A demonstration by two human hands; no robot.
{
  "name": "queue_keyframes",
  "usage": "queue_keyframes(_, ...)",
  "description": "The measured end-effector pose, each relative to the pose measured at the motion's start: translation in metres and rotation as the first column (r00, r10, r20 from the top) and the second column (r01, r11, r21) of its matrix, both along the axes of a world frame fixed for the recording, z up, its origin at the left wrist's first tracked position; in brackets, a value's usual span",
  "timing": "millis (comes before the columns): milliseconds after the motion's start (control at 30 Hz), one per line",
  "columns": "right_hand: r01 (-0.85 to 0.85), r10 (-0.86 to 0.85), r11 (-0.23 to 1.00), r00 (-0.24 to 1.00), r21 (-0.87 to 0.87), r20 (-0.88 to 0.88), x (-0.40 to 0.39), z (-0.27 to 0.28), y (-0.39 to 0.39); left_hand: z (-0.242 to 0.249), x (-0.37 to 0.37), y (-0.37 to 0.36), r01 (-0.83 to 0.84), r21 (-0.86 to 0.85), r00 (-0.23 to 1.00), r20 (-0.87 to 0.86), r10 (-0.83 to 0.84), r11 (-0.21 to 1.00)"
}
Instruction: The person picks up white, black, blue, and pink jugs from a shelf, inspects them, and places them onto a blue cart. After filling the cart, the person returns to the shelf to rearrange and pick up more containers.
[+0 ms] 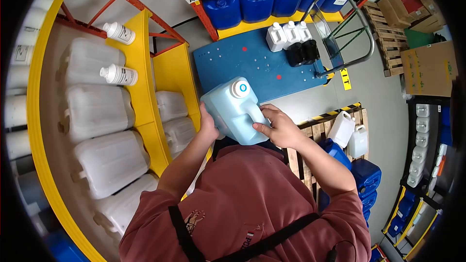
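A light blue plastic jug (pixel 230 111) with a white cap is held in front of my body, its cap toward the trolley. My left hand (pixel 208 122) presses against the jug's left side, mostly on its side and lower edge. On the other side my right hand (pixel 277 125) grips the jug near its handle, thumb over the front. Beyond the jug lies a blue flat trolley (pixel 228 60), which carries several white bottles (pixel 276 37) and black bottles (pixel 296 54) near its handle.
Yellow shelving (pixel 141 82) on the left holds large translucent containers (pixel 99 111) and two white bottles (pixel 121 75). Blue drums (pixel 256 2) line the back shelf. A wooden pallet (pixel 293 162) with white and blue canisters (pixel 342 128) is at the right, cartons (pixel 427 70) farther right.
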State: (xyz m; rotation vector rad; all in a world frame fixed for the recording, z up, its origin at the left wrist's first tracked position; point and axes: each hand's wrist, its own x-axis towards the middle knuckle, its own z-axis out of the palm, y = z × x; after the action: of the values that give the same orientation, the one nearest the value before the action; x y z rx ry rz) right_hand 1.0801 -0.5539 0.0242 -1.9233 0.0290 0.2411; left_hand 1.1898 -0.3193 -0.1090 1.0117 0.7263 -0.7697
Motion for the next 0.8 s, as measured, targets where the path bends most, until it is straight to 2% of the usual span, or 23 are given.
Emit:
queue_keyframes(33, 0.031, -0.03, 0.998, 0.999, -0.046, 0.016, 0.014, -0.007, -0.003, -0.006, 0.014, -0.011, 0.006, -0.015, 1.0, 0.001, -0.006, 1.0)
queue_keyframes(100, 0.048, -0.042, 0.993, 0.997, -0.112, 0.058, 0.041, -0.023, -0.01, -0.007, 0.036, -0.035, 0.119, 0.046, 0.993, 0.015, -0.12, 0.992)
queue_keyframes(200, 0.162, -0.154, 0.956, 0.987, -0.244, 0.054, 0.066, -0.055, -0.024, -0.025, 0.066, -0.067, 0.237, 0.073, 0.969, -0.083, -0.231, 0.969)
queue_keyframes(267, 0.208, -0.209, 0.941, 0.978, -0.265, 0.027, 0.081, -0.081, -0.047, -0.025, 0.076, -0.087, 0.312, 0.054, 0.95, -0.035, -0.31, 0.949)
queue_keyframes(333, 0.269, -0.276, 0.914, 0.961, -0.302, 0.021, 0.094, -0.12, -0.078, -0.033, 0.087, -0.101, 0.484, -0.062, 0.874, -0.027, -0.486, 0.873)
queue_keyframes(367, 0.265, -0.273, 0.915, 0.962, -0.305, 0.018, 0.1, -0.142, -0.097, -0.016, 0.094, -0.113, 0.518, -0.059, 0.854, -0.02, -0.519, 0.854)
queue_keyframes(467, 0.329, -0.391, 0.882, 0.911, -0.338, -0.131, 0.121, -0.206, -0.15, -0.027, 0.111, -0.121, 0.556, -0.041, 0.83, -0.008, -0.557, 0.83)
queue_keyframes(533, 0.326, -0.411, 0.878, 0.889, -0.351, -0.203, 0.134, -0.27, -0.184, -0.041, 0.117, -0.119, 0.505, 0.045, 0.862, -0.078, -0.501, 0.862)
queue_keyframes(567, 0.365, -0.446, 0.865, 0.874, -0.345, -0.194, 0.136, -0.309, -0.196, -0.055, 0.116, -0.109, 0.44, 0.139, 0.897, -0.101, -0.429, 0.887)
queue_keyframes(600, 0.355, -0.434, 0.873, 0.878, -0.334, -0.202, 0.148, -0.329, -0.21, -0.071, 0.116, -0.099, 0.373, 0.235, 0.928, -0.117, -0.355, 0.897)
queue_keyframes(633, 0.348, -0.448, 0.862, 0.863, -0.368, -0.235, 0.157, -0.348, -0.22, -0.085, 0.111, -0.085, 0.368, 0.25, 0.929, -0.134, -0.345, 0.895)
queue_keyframes(667, 0.334, -0.46, 0.852, 0.845, -0.402, -0.272, 0.162, -0.367, -0.227, -0.097, 0.102, -0.068, 0.27, 0.307, 0.961, -0.141, -0.237, 0.912)
queue_keyframes(700, 0.338, -0.441, 0.855, 0.873, -0.393, -0.21, 0.162, -0.4, -0.236, -0.105, 0.093, -0.056, 0.17, 0.364, 0.983, -0.135, -0.128, 0.916)
queue_keyframes(800, 0.347, -0.482, 0.802, 0.856, -0.485, -0.185, 0.178, -0.437, -0.251, -0.109, 0.059, -0.036, 0.17, 0.496, 0.972, -0.229, -0.06, 0.852)
